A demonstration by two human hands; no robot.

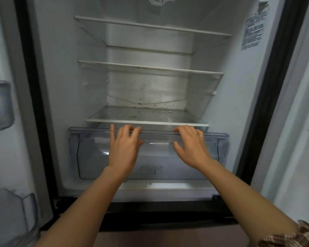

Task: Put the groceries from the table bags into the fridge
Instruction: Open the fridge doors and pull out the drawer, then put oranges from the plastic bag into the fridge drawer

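The fridge (64, 86) stands open in front of me, its three glass shelves (150, 68) bare. Below the lowest shelf sits a clear plastic crisper drawer (89, 154). My left hand (123, 148) rests on the drawer's front, fingers hooked over its top edge left of centre. My right hand (191, 147) grips the same top edge right of centre, thumb on the front. No groceries or bags are in sight.
The lowest shelf (146, 115) carries dark specks and crumbs. Clear door bins (0, 106) hang on the open door at my left, a lower door bin (12, 211) under them. A label (253, 29) is stuck on the fridge's right inner wall.
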